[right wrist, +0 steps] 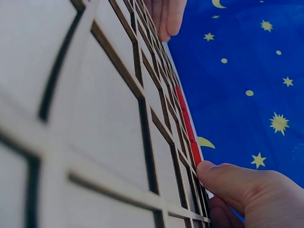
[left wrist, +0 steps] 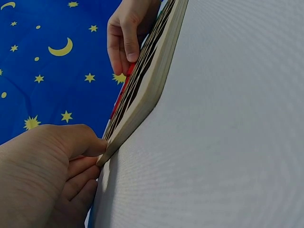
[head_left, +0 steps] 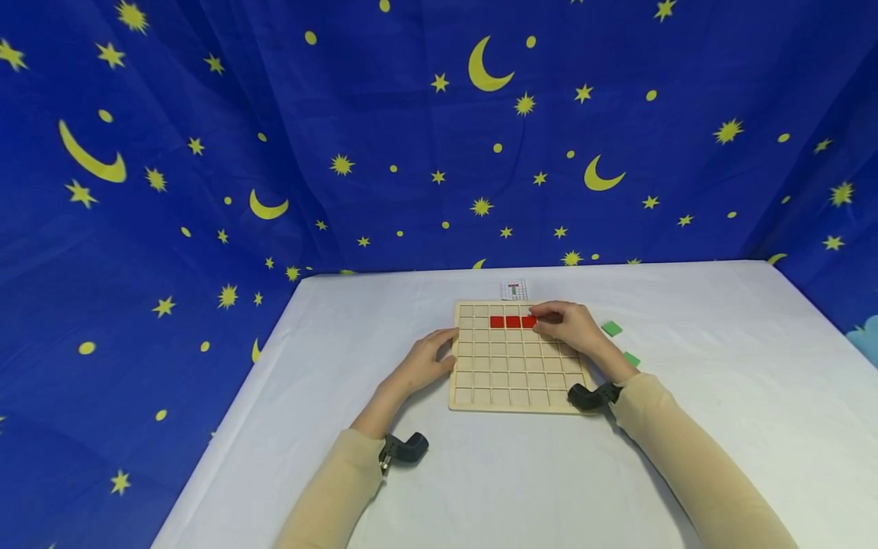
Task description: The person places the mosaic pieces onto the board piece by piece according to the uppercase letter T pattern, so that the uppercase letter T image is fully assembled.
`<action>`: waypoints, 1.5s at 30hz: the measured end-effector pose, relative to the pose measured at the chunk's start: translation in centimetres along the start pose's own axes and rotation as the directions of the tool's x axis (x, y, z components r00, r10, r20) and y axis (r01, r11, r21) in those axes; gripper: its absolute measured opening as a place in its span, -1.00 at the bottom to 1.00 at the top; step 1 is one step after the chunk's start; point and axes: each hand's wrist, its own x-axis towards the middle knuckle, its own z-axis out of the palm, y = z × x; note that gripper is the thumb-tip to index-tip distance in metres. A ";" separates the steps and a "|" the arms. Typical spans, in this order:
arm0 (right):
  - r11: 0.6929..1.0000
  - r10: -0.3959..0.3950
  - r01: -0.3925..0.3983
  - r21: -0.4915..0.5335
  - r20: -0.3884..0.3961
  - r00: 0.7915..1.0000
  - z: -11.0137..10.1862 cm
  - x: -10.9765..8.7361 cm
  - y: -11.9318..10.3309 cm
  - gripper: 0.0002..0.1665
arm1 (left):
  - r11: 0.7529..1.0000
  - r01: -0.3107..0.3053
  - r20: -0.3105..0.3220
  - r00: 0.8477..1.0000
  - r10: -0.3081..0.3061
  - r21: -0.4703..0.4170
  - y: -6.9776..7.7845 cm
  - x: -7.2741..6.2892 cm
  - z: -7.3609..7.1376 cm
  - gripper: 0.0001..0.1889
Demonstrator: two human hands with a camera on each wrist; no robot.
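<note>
A wooden grid board lies flat with three red square tiles side by side in its second row from the far edge. My right hand is over the board's far right part, its thumb and fingertips at the rightmost red tile, which it pinches; the fingers partly cover it. At the board's left edge, my left hand rests with thumb and fingers apart, the fingertips touching the rim.
Two green square tiles, a far one and a nearer one, lie right of the board by my right forearm. A small printed pattern card lies behind the board. A blue star-and-moon cloth hangs behind the white table.
</note>
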 end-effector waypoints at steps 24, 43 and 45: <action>0.915 0.065 -0.049 0.400 -0.027 0.997 -5.1 -0.9 -2.1 -0.43 | 1.000 -0.022 -0.007 1.000 0.022 0.007 0.0 0.3 0.2 -0.42; 0.951 0.208 -0.162 0.262 -0.162 0.965 -9.4 -5.8 2.4 -0.34 | 1.000 0.005 0.001 1.000 -0.005 -0.015 0.2 0.0 -0.1 -0.41; 0.953 0.221 -0.173 0.250 -0.178 0.959 -9.3 -6.2 2.8 -0.35 | 1.000 0.005 0.001 1.000 -0.005 -0.013 0.2 0.0 0.0 -0.41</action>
